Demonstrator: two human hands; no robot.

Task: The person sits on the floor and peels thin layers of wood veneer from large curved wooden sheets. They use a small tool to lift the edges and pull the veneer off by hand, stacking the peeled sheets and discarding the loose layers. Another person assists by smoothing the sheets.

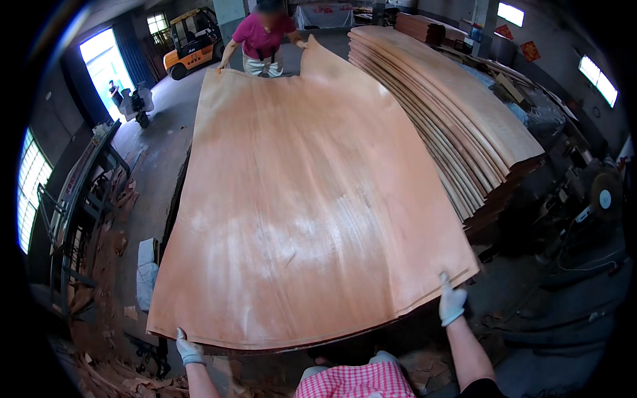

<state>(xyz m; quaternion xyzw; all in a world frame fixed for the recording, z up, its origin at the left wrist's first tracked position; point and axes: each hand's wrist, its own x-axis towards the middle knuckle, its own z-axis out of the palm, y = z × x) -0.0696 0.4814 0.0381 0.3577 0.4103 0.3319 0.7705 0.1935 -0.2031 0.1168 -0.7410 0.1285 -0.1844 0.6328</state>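
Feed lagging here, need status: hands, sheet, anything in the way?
Left hand and right hand gloved, gripping near edge of veneer sheet. Co-worker holds far end. Veneer stack alongside right.

You get daylight from the bright, blown-out doorway (103, 63) far left and windows (597, 79) far right. A pale glare lies across the wood sheet (298, 199) near you. Corners go black, straight edges bend, and the floor below stays dim.
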